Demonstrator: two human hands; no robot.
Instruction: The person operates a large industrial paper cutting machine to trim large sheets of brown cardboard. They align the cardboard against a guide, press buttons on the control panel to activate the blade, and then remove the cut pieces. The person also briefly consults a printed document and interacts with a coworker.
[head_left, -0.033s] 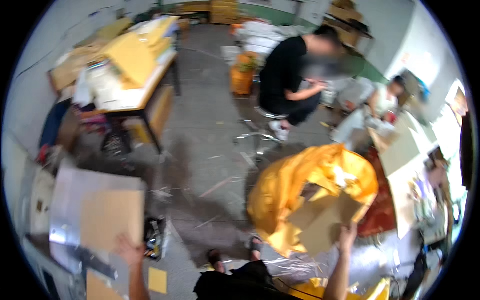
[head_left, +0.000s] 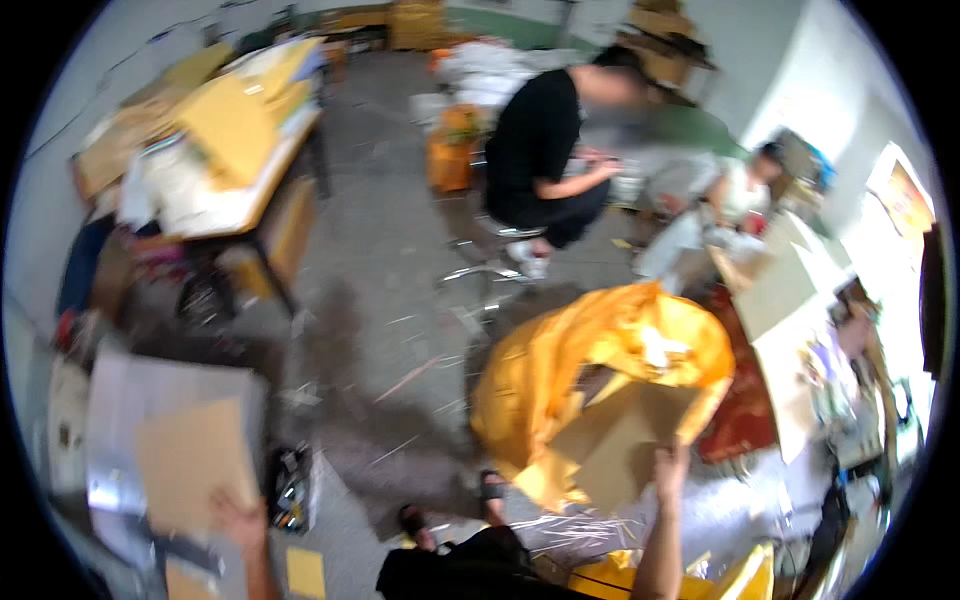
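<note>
At the lower left, my left hand [head_left: 238,515] grips a tan cardboard sheet [head_left: 190,465] near its lower right corner, though blur softens the fingers. That sheet lies over a grey metal-topped machine or bench [head_left: 120,400]. To the right, my right hand [head_left: 671,470] has its fingers at the edge of a larger piece of cardboard [head_left: 610,455], apparently pinching it. This piece leans in the mouth of a big yellow sack [head_left: 520,370], which has crumpled walls and more scraps inside.
A person [head_left: 535,130] in black sits on a stool ahead; another person [head_left: 740,190] sits at the far right. A table [head_left: 250,225] piled with yellow sheets stands at the left. Paper strips [head_left: 575,530] litter the floor. A red-brown panel [head_left: 740,400] is beside the sack.
The whole view has shifted a little. My left hand and its cardboard sheet have come slightly nearer, and the sheet has turned a bit. My right hand stays at the cardboard in the sack.
</note>
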